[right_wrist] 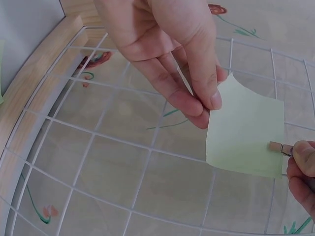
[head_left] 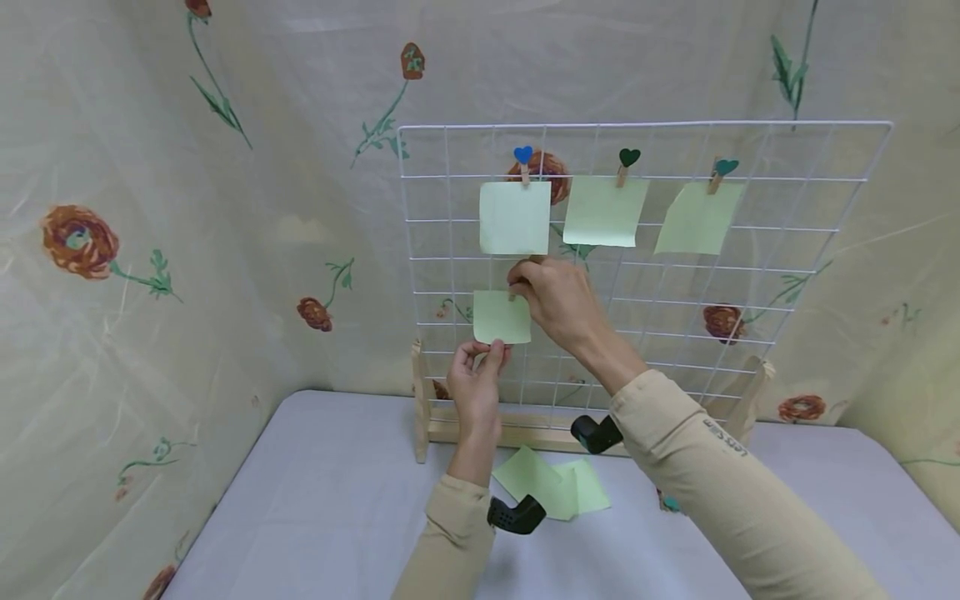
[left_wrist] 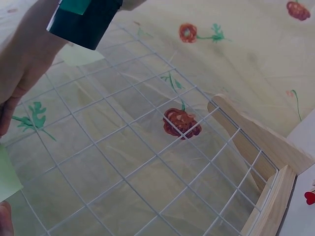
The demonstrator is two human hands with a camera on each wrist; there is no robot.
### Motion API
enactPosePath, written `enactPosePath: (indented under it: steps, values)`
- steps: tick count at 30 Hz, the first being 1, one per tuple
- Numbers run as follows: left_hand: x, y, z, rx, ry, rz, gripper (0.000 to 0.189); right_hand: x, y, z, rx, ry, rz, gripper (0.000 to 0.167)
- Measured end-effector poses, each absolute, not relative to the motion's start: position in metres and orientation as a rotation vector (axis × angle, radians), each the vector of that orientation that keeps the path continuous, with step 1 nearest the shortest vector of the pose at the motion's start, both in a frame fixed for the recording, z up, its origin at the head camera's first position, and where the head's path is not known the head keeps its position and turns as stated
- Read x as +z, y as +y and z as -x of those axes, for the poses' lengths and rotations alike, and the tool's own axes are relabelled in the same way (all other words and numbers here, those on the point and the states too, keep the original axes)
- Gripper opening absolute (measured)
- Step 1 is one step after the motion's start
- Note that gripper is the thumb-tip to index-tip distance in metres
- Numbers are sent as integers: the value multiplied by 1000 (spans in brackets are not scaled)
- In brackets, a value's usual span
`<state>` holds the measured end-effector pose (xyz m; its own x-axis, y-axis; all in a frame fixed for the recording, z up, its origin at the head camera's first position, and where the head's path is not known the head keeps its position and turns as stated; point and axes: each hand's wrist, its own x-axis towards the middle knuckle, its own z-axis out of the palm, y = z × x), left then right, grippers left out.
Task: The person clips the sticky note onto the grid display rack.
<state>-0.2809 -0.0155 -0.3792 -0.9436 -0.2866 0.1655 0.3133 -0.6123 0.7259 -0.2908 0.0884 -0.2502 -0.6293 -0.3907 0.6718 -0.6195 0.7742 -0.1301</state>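
A pale green paper note (head_left: 501, 318) (right_wrist: 246, 132) lies flat against a white wire grid (head_left: 645, 125) in a wooden stand (head_left: 525, 433). My left hand (head_left: 487, 354) (right_wrist: 197, 98) comes up from below and pinches the note's lower edge between thumb and fingers. My right hand (head_left: 517, 283) (right_wrist: 302, 169) is at the note's top right corner. It pinches a small wooden peg (right_wrist: 279, 147) whose tip touches the note's edge. In the left wrist view only a corner of the note (left_wrist: 7, 177) shows.
Three green notes hang on the grid's top row from pegs with a blue heart (head_left: 523, 155), a dark green heart (head_left: 629, 157) and a teal heart (head_left: 724, 167). Loose green notes (head_left: 551, 487) lie on the grey table (head_left: 315, 500). Flowered cloth walls surround it.
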Motion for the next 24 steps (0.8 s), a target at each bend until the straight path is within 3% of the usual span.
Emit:
enactPosePath:
  steps: [24]
  values:
    - [-380, -15, 283, -2556, -1155, 30, 19, -253, 86, 290, 455, -2336, -714, 11]
